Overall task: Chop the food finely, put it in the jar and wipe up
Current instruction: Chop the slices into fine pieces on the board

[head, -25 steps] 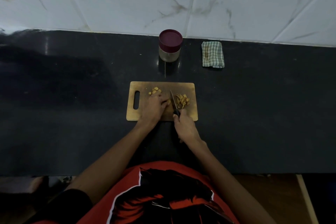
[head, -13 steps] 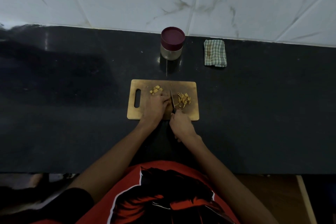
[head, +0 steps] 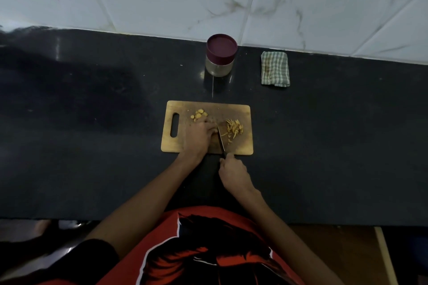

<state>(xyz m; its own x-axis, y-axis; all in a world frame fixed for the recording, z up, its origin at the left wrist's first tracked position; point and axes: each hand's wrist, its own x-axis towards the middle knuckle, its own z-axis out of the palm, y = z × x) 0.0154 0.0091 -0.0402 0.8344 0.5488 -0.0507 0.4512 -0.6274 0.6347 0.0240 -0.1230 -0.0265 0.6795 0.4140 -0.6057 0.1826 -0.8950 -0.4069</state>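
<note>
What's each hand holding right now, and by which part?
The right hand grips the knife by its handle. The left hand presses down on food on the cutting board; that piece is hidden.

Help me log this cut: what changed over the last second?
The right hand drew back toward the body off the board, pulling the knife through the food under the left hand. Both kept their grip. Jar, cloth and cut strips stayed put.

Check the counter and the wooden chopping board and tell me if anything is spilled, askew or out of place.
Nothing stands out. The yellow food pieces all lie on the wooden chopping board, the maroon-lidded jar stands upright and closed, and the folded green checked cloth lies flat beside it on the black counter.
</note>
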